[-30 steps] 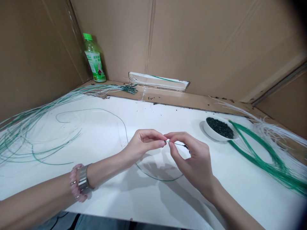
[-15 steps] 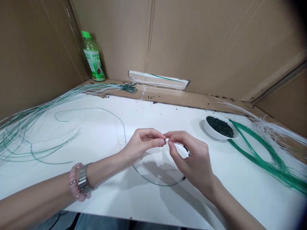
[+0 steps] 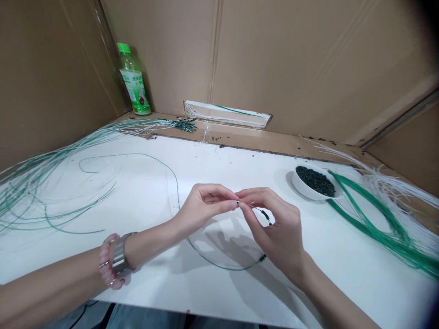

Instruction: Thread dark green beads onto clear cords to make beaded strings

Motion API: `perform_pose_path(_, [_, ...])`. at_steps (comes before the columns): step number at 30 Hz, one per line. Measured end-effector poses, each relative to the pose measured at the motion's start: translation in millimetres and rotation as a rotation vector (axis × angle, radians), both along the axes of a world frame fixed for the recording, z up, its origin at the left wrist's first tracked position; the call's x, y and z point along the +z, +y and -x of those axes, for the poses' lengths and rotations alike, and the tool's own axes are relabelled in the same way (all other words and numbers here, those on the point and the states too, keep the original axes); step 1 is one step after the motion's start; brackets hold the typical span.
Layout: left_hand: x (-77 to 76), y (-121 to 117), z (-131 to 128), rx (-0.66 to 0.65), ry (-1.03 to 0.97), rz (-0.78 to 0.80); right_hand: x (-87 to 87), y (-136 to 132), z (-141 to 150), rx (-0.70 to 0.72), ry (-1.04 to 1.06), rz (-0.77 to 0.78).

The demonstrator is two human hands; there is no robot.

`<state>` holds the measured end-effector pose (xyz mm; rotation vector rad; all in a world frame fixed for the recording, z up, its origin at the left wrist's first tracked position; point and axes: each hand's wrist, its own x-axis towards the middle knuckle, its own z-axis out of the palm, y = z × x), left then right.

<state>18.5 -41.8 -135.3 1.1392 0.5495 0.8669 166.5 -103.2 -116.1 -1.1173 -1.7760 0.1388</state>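
My left hand [image 3: 206, 205] and my right hand [image 3: 274, 226] meet fingertip to fingertip above the white table [image 3: 212, 173]. Both pinch the end of a thin green wire [image 3: 171, 176] that loops away across the table to the left and back under my hands. A few small dark beads [image 3: 264, 212] sit on the wire just behind my right fingertips, and a couple more lie on the loop near my right wrist. A white bowl [image 3: 305, 189] of dark green beads stands to the right of my hands.
Bundles of green and white wires lie at the far left [image 3: 37, 183] and far right [image 3: 384, 219]. A green-capped bottle [image 3: 133, 82] stands in the back left corner. Cardboard walls enclose the table. Loose beads are scattered along the back edge.
My hands stay together at the wire's end. The wire loop under them has slid lower, and beads now show on it near my right wrist.
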Motion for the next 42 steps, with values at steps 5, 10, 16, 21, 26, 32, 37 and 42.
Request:
perform_pose_path(5, [0.9, -0.1, 0.1, 0.026, -0.001, -0.039, 1.1, -1.4, -0.8, -0.025, 0.057, 0.064])
perform_pose_path(10, [0.8, -0.4, -0.4, 0.038, 0.01, -0.037, 0.4, -2.6, -1.0, -0.045, 0.128, 0.146])
perform_pose_path(16, [3.4, -2.3, -1.4, 0.132, 0.074, -0.08, 5.4, -1.1, -3.6, -0.11, 0.071, 0.076])
perform_pose_path(21, [1.8, -3.0, -0.8, 0.177, 0.11, -0.143, 9.0, 1.7, -5.6, -0.165, -0.188, -0.183])
perform_pose_path(26, [0.5, -4.8, -0.1, 0.176, 0.162, -0.216, 5.8, 2.4, -5.2, -0.17, -0.242, -0.181])
perform_pose_path(32, [-0.3, -5.3, -0.4, 0.17, 0.163, -0.23, 3.3, 2.0, -4.9, -0.158, -0.257, -0.168])
perform_pose_path(37, [0.5, -5.3, -0.5, 0.17, 0.161, -0.232, 2.6, 2.9, -5.4, -0.163, -0.277, -0.167])
perform_pose_path(42, [-0.2, -4.6, -0.2, 0.171, 0.167, -0.248, 1.5, 2.9, -5.8, -0.163, -0.296, -0.164])
